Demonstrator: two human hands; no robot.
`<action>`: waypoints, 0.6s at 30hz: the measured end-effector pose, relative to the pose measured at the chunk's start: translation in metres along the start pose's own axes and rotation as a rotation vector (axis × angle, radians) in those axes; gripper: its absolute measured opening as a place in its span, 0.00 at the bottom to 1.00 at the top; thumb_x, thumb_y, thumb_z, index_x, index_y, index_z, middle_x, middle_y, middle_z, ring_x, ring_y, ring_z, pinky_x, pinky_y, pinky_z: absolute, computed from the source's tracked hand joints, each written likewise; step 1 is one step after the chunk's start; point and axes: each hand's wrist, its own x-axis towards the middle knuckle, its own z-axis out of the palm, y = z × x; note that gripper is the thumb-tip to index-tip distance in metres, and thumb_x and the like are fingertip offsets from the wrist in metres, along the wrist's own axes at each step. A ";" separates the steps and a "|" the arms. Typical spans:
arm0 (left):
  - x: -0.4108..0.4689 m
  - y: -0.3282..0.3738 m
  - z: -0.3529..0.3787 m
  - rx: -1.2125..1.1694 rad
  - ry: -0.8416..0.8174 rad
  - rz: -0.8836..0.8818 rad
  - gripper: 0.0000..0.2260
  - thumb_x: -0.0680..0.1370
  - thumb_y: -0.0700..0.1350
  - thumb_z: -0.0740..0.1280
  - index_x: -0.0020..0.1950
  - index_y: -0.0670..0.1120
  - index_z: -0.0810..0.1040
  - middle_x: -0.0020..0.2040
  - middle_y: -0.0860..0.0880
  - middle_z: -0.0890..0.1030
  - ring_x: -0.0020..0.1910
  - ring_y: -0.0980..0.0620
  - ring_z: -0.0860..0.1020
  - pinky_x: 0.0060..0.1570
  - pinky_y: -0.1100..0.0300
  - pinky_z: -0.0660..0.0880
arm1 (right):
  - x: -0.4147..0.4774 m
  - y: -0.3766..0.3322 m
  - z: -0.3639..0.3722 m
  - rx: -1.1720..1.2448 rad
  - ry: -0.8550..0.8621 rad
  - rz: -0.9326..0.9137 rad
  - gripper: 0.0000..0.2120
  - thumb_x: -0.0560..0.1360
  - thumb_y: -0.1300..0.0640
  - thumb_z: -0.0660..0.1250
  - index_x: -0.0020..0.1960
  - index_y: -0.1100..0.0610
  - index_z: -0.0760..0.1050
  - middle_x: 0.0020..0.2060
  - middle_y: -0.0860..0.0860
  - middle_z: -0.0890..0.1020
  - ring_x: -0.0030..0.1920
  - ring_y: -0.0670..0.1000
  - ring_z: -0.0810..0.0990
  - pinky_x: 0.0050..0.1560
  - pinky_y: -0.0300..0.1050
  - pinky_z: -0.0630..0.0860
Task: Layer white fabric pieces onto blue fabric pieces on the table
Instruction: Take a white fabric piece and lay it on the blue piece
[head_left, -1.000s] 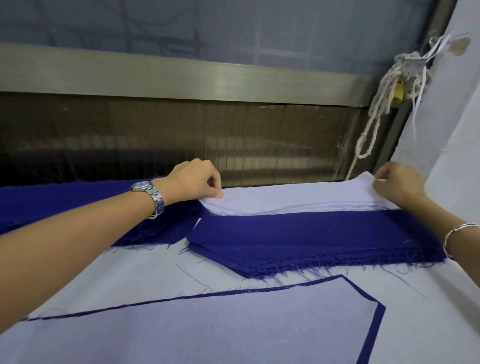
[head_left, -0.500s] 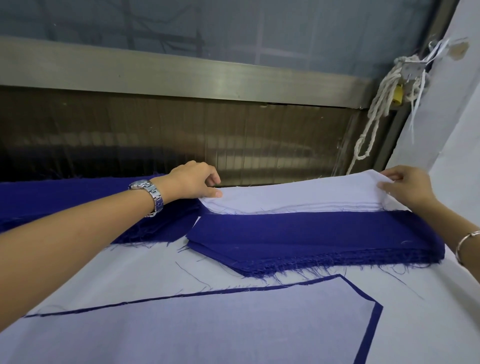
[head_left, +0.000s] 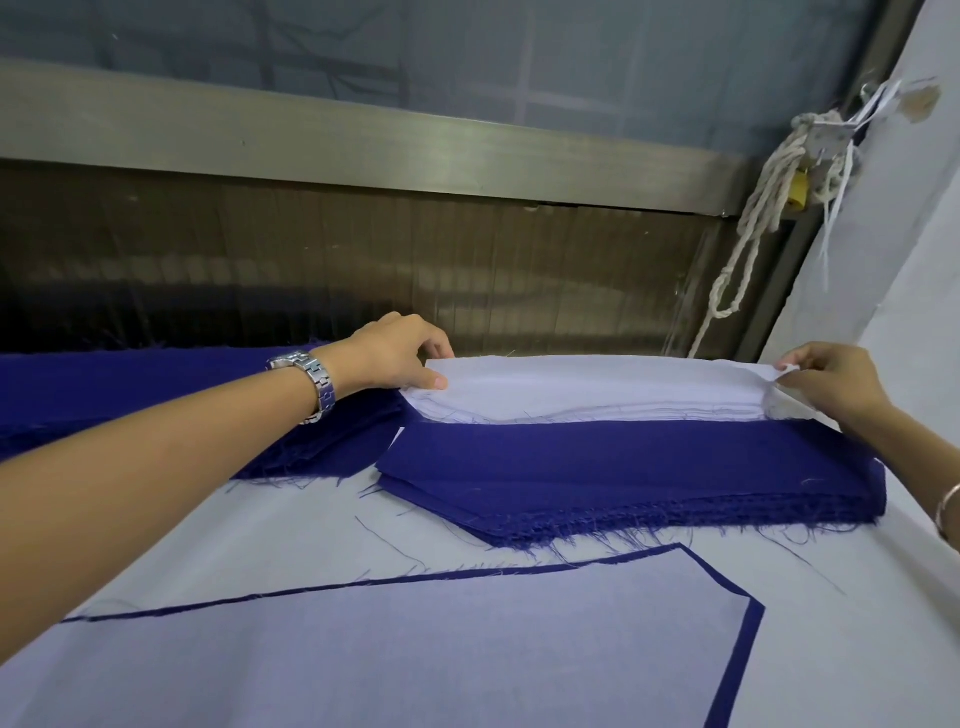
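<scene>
A stack of white fabric pieces lies at the far edge of the table, behind a thick stack of blue fabric pieces with frayed edges. My left hand pinches the left corner of the top white piece. My right hand pinches its right corner, which is lifted slightly off the stack. In the foreground a white piece lies flat on a blue piece, whose edge shows as a thin blue border.
More blue fabric spreads at the far left under my left arm. The white table cover carries loose blue threads. A dark panel and metal rail rise behind the table; a knotted rope hangs at the right.
My right hand shifted right and pinched up the right corner of the top white piece. My left hand's fingers closed on the left corner, raising that edge a little.
</scene>
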 end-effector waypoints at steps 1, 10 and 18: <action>-0.002 0.002 0.000 0.037 0.031 0.011 0.07 0.77 0.48 0.73 0.53 0.51 0.82 0.57 0.52 0.80 0.58 0.52 0.72 0.57 0.49 0.73 | 0.000 -0.001 0.000 0.008 -0.001 0.008 0.10 0.73 0.71 0.70 0.38 0.58 0.78 0.33 0.53 0.76 0.33 0.50 0.71 0.32 0.35 0.71; -0.025 0.011 -0.003 0.022 0.371 0.070 0.09 0.80 0.50 0.68 0.47 0.45 0.78 0.44 0.48 0.78 0.46 0.46 0.77 0.44 0.51 0.75 | -0.009 -0.022 -0.009 0.125 0.001 0.086 0.11 0.74 0.62 0.72 0.37 0.62 0.72 0.38 0.57 0.71 0.39 0.56 0.68 0.42 0.50 0.66; -0.063 0.004 -0.040 -0.468 0.532 0.044 0.05 0.82 0.44 0.65 0.56 0.45 0.77 0.49 0.47 0.84 0.46 0.53 0.83 0.52 0.55 0.81 | -0.036 -0.054 -0.032 0.322 0.022 -0.020 0.18 0.71 0.66 0.75 0.33 0.56 0.67 0.34 0.57 0.73 0.38 0.54 0.72 0.41 0.45 0.67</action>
